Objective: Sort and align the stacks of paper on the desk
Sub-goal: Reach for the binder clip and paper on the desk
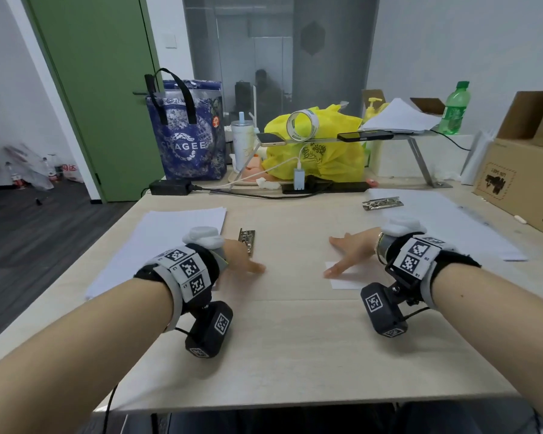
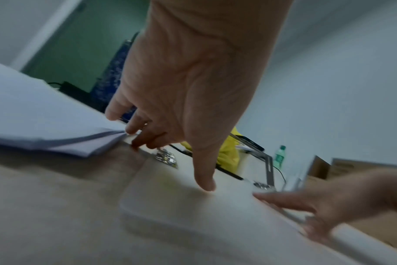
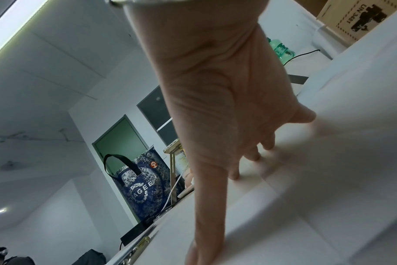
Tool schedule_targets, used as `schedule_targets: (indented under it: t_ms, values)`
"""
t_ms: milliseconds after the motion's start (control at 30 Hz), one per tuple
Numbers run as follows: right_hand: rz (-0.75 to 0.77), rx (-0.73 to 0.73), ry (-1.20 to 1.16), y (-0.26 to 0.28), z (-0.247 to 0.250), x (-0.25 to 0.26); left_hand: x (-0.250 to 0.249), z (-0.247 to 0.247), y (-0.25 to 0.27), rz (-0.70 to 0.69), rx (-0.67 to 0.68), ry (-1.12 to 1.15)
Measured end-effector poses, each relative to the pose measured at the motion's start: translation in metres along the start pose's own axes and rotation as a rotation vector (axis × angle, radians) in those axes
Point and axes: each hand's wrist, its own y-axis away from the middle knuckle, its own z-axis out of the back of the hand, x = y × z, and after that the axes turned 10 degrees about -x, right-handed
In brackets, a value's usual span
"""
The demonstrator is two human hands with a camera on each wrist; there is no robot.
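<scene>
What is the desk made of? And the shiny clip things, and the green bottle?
The desk looks like pale wood or a wood-look coating: faint grain and a matte finish. The clip by the left hand looks like metal, silvery with bright glints. The green bottle looks like see-through plastic, glossy, with a green cap.

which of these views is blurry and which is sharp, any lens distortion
Head view: mostly sharp, wide-angle bending at the edges, both forearms stretched large; left hand and right hand crisp. Left wrist view: smeared by motion blur, paper stack and desk soft. Right wrist view: palm sharp, desk surface blurred, the room tilted.
</scene>
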Motion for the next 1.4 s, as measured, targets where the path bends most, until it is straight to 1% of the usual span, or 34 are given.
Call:
schedule_targets:
  t_ms: [133, 233, 500, 567, 667, 700, 767, 833, 1067, 1167, 1400]
  values:
    - [-0.016, 0.005, -0.006, 0.000, -0.004, 0.001, -0.009, 0.002, 0.010, 0.002, 0.036, 0.003]
    - [-0.014, 0.001, 0.000, 0.001, -0.007, 0.000, -0.015, 0.005, 0.016, -0.014, 0.020, -0.008]
    - [-0.015, 0.021, 0.049, 0.001, -0.004, 0.002, -0.027, 0.000, 0.025, -0.055, -0.004, -0.128]
    - [-0.016, 0.022, 0.052, 0.000, -0.004, 0.002, -0.029, -0.001, 0.025, -0.042, -0.018, -0.116]
    - [-0.017, 0.023, 0.057, 0.000, -0.003, 0.003, -0.027, 0.001, 0.023, -0.032, 0.031, -0.136]
    - [-0.018, 0.022, 0.057, 0.000, -0.003, 0.003, -0.026, 0.002, 0.021, -0.034, 0.028, -0.142]
    - [-0.018, 0.019, 0.060, 0.000, -0.003, 0.003, -0.024, 0.004, 0.021, -0.049, -0.002, -0.171]
    - [-0.017, 0.019, 0.060, 0.000, -0.003, 0.003, -0.027, 0.006, 0.020, -0.064, 0.034, -0.190]
    - [-0.013, 0.026, 0.042, 0.000, -0.004, 0.003, -0.031, 0.009, 0.018, -0.094, 0.038, -0.293]
    - [-0.014, 0.024, 0.040, 0.001, -0.004, 0.002, -0.030, 0.009, 0.019, -0.130, 0.045, -0.288]
    - [-0.019, 0.024, 0.047, 0.005, -0.001, 0.004, -0.029, -0.002, 0.015, -0.124, 0.016, -0.303]
